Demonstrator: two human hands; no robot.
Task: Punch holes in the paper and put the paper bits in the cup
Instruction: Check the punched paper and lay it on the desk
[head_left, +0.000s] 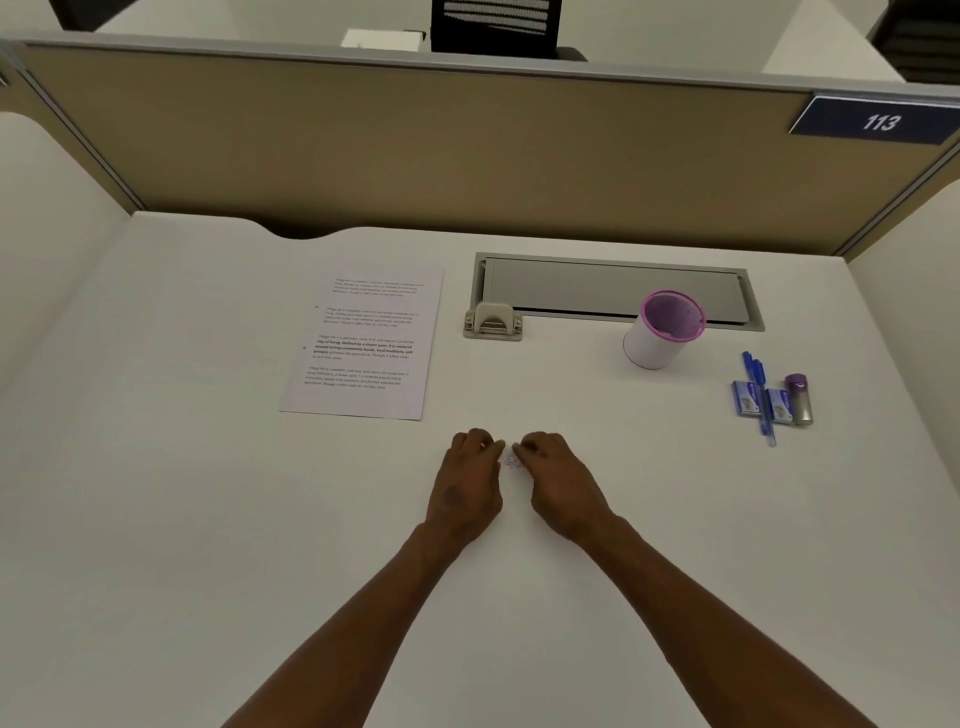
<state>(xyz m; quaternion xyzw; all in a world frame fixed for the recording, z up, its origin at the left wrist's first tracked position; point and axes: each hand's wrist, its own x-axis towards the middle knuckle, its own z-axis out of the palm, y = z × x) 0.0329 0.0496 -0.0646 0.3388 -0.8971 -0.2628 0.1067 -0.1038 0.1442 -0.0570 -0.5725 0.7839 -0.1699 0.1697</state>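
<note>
A printed sheet of paper (363, 343) lies flat on the white desk (208, 519), left of centre, with small holes along its left margin. A beige hole punch (492, 322) stands just right of the sheet's top. Further right stands a white cup with a pink rim (660, 332), upright. My left hand (467, 483) and my right hand (558, 478) rest on the desk side by side, fingertips nearly touching around a small heap of paper bits (510, 460). The fingers of both hands are curled inward at the heap; whether they pinch any bits is hidden.
A grey cable hatch (613, 286) is set into the desk behind the cup. At the right lie a blue pen (759, 397), two small blue boxes (779, 406) and a purple-capped tube (800, 400). A tan partition (467, 156) closes off the back.
</note>
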